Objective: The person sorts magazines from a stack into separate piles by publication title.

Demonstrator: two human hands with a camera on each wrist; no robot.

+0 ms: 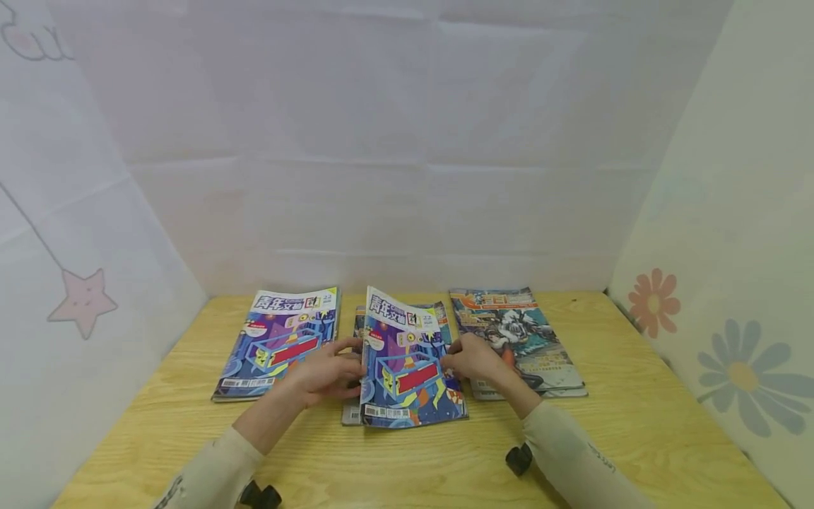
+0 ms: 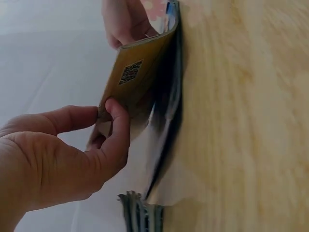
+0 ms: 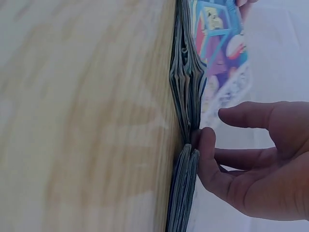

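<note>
On a wooden table (image 1: 413,459) lie three lots of magazines. The top blue and purple magazine (image 1: 407,357) of the middle stack is tilted up at its left edge. My left hand (image 1: 346,364) pinches that edge between thumb and forefinger (image 2: 113,113); the lifted magazine's yellow underside (image 2: 137,72) carries a QR code. My right hand (image 1: 458,362) rests at the same magazine's right edge. In the right wrist view its thumb (image 3: 206,145) touches the side of the stack (image 3: 186,82) and the fingers hover loosely over the cover.
A matching magazine (image 1: 276,343) lies flat to the left, and a stack with a grey and orange cover (image 1: 518,332) lies to the right. White cloth walls close in the table at the back and both sides. Bare wood shows along the front.
</note>
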